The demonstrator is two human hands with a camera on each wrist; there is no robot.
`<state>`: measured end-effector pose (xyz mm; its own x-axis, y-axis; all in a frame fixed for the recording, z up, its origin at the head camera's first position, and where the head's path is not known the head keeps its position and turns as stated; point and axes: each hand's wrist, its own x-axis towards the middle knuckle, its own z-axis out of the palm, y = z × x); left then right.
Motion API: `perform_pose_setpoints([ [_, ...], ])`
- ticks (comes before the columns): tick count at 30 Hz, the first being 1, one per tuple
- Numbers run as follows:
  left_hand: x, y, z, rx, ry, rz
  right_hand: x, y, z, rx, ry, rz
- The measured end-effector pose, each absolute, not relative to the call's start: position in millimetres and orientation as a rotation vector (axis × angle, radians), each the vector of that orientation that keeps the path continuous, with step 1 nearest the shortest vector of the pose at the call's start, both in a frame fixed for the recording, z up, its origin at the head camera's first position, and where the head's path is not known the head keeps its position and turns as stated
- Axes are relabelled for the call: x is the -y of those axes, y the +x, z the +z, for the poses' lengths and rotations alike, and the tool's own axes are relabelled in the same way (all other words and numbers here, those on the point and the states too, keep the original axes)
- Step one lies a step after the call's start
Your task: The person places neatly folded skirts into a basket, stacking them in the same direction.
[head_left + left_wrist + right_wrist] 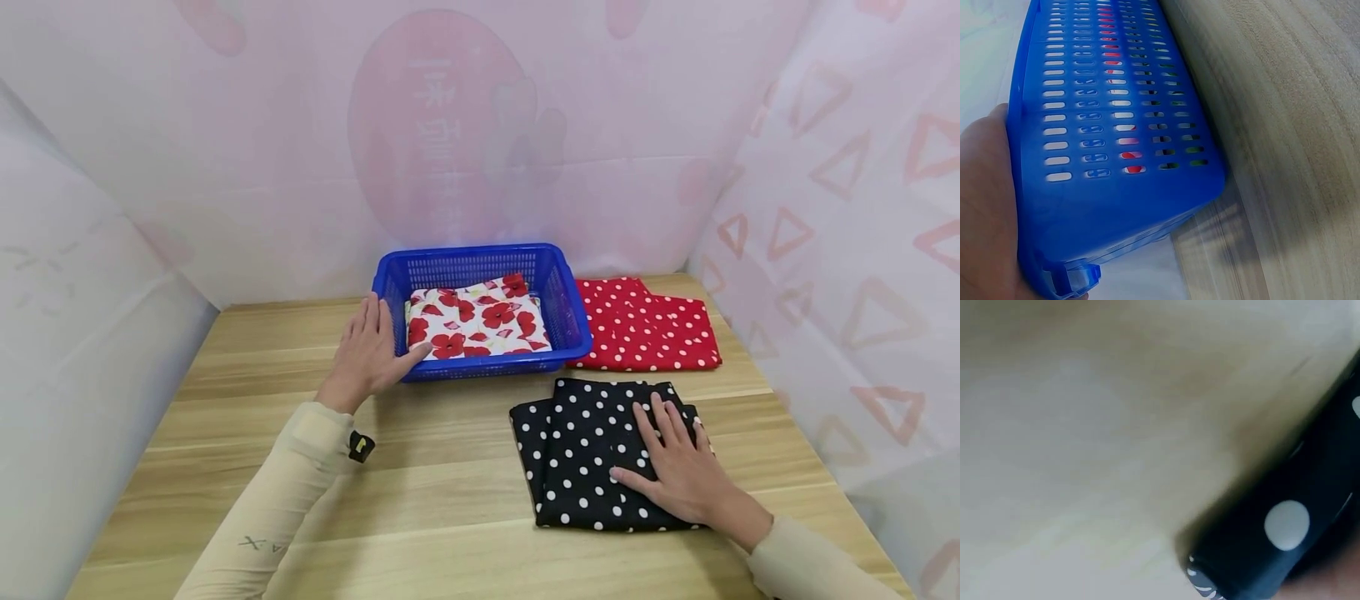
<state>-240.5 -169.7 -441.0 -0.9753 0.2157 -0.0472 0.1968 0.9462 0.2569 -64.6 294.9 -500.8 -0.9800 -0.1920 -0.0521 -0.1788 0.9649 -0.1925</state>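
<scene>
My left hand (365, 350) rests at the left side of a blue plastic basket (483, 367), fingers straight along its rim and thumb over the front left corner. In the left wrist view, the hand (985, 206) lies against the rim of the slotted basket (1122, 212). Inside the basket is a folded white cloth with red flowers (480, 321). My right hand (678, 471) lies flat, fingers spread, on a folded black cloth with white dots (581, 454). The right wrist view catches only a close edge of this black cloth (1272, 544).
A folded red cloth with white dots (648, 325) lies right of the basket, partly behind its rim. The wooden tabletop (442, 500) is bounded by a pink and white printed sheet (285, 167) at the back and pale sheets at both sides.
</scene>
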Motion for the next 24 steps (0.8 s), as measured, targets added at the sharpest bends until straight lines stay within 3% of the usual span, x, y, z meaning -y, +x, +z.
perform_pose_setpoints([
  [24, 167.9, -239.1, -439.9, -3.025, 0.302, 0.384, -206.9, -86.5, -499.6, -2.923, -0.370, -0.306],
])
